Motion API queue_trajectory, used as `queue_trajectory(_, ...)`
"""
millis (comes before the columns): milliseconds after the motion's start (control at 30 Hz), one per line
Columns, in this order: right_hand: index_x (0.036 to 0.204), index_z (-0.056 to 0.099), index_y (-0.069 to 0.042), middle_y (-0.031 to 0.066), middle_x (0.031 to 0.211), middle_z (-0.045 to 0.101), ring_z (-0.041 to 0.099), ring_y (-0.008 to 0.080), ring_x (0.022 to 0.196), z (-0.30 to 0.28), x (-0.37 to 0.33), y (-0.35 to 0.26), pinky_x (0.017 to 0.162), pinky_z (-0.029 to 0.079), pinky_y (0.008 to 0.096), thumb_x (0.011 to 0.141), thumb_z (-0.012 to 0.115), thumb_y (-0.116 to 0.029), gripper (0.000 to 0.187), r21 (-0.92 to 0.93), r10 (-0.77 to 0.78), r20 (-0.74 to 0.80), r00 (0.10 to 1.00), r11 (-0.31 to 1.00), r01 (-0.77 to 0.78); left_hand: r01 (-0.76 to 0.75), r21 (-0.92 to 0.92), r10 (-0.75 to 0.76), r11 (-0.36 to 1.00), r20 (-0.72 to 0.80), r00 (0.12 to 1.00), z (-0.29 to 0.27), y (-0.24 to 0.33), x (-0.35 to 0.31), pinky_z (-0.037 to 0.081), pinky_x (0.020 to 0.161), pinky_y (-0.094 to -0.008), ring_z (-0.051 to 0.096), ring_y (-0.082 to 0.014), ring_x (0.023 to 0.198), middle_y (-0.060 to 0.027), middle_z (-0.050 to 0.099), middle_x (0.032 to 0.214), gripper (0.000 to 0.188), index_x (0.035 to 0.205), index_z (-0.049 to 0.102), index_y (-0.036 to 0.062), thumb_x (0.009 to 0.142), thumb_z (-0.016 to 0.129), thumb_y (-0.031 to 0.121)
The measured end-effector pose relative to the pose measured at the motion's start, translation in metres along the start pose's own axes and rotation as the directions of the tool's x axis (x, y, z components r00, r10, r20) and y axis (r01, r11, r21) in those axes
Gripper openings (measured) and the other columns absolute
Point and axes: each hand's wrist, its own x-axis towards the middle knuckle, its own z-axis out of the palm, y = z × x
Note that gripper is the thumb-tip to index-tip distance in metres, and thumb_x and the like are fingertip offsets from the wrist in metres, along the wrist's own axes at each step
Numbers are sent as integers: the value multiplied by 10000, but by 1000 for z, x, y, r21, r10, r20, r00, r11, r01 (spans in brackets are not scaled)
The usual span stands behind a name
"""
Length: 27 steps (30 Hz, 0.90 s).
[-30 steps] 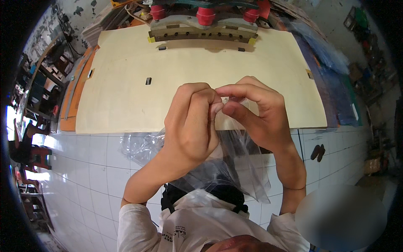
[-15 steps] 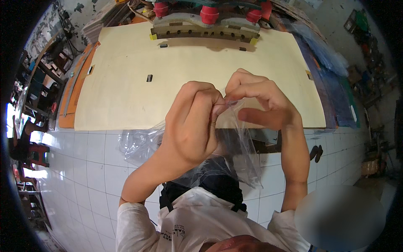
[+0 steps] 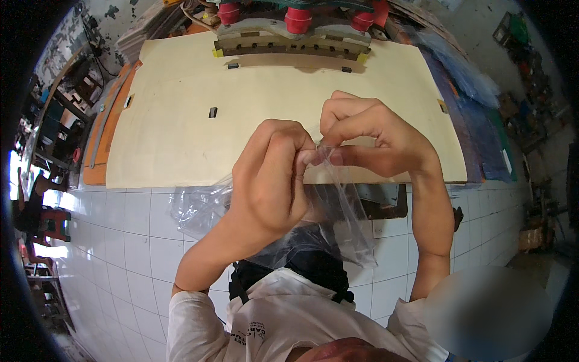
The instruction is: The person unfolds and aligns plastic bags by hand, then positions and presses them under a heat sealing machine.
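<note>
A clear plastic sheet [image 3: 347, 226] hangs in loose folds from my fingers, in front of the table's near edge and over my lap. My left hand [image 3: 268, 172] is closed, pinching the sheet's upper edge between thumb and fingers. Right beside it, my right hand [image 3: 377, 133] pinches the same edge with its thumb and fingertips. Both sets of fingertips nearly touch. Part of the sheet spreads out to the left behind my left wrist. Whether it is a bag or a single layer I cannot tell.
A cream board [image 3: 175, 120] covers the table, with small dark pieces [image 3: 213, 112] stuck on it. A machine's metal bar [image 3: 292, 48] with red fittings [image 3: 298, 20] stands at the far edge. A metal ruler [image 3: 108, 117] lies left; clear blue-tinted sheets [image 3: 467, 120] lie right.
My right thumb has moved up and closed on the sheet's edge against the fingers. My right wrist has shifted slightly right. My left hand stays closed on the sheet.
</note>
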Motion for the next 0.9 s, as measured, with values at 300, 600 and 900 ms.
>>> queue_trajectory(300, 887, 749, -70, 59, 787, 592, 562, 233, 796, 3, -1, -3, 759, 446, 363, 811, 736, -97, 82, 14, 23, -29, 999, 1000, -23, -21, 11, 22, 1000, -51, 998, 5, 0, -3, 513, 705, -312, 628, -282, 763, -176, 606, 879, 99, 889, 531, -49, 853, 596, -115)
queue_trajectory(600, 951, 740, -39, 84, 915, 664, 619, 224, 863, 14, -7, -6, 793, 484, 330, 851, 744, -151, 149, 73, 114, -144, 983, 992, -104, 50, -98, -49, 994, 15, 999, 4, -5, -2, 503, 727, -303, 605, -264, 758, -175, 603, 879, 111, 907, 537, -55, 839, 581, -130)
queue_trajectory(900, 928, 720, 2, 120, 844, 708, 683, 201, 786, 38, -9, -14, 730, 523, 311, 874, 747, -167, 179, 21, 138, -401, 906, 990, -142, 139, -138, -140, 981, 6, 990, 2, -8, -4, 497, 641, -314, 604, -257, 670, -133, 618, 847, 63, 928, 600, -22, 886, 626, -61)
